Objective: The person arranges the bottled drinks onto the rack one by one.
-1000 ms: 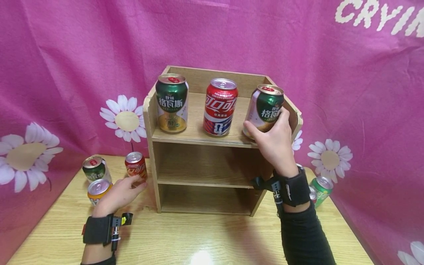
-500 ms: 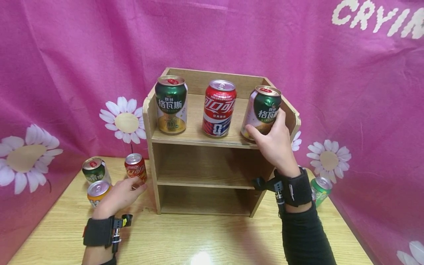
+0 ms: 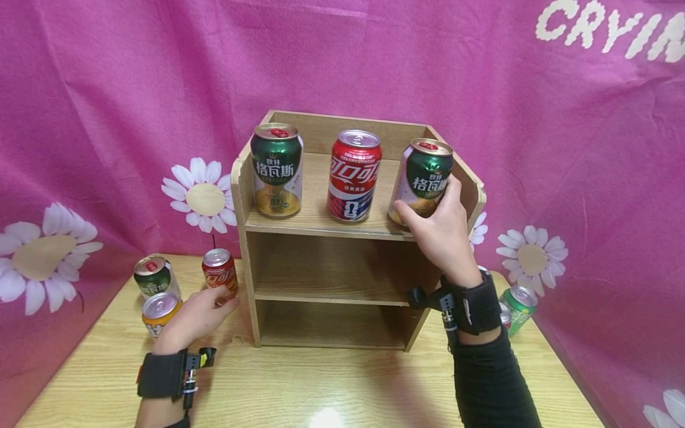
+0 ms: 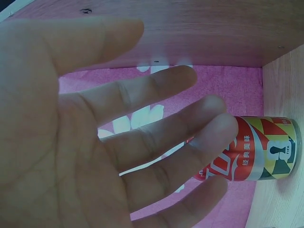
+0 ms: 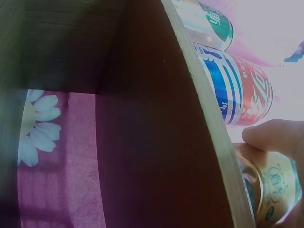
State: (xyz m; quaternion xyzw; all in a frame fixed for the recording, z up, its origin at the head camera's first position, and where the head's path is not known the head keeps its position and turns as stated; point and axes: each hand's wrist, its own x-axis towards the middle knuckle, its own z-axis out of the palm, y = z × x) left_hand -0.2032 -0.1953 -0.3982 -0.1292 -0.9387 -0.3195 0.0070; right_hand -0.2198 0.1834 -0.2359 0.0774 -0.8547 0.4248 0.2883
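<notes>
My right hand (image 3: 441,229) grips a green, white and gold drink can (image 3: 425,181) at the right end of the wooden shelf's (image 3: 321,230) top board. Thumb and fingers lie on either side of it; the fingers behind are partly hidden. To its left stand a red cola can (image 3: 354,175) and another green and gold can (image 3: 276,169), both upright. Low on the left, my left hand (image 3: 200,315) is held with loosely extended fingers and nothing in it. Just behind those fingers a red and yellow cola can (image 4: 273,148) stands on the table; whether they touch is unclear.
An orange can (image 3: 159,309) and a green can (image 3: 153,276) stand left of my left hand. Right of the shelf are a light green can (image 3: 519,309) and a partly hidden red one (image 3: 505,315). Pink cloth (image 3: 342,59) hangs behind the wooden table (image 3: 278,386).
The can in my right hand has shifted slightly left and turned a little, so more of its label faces forward. My left hand stays nearly still.
</notes>
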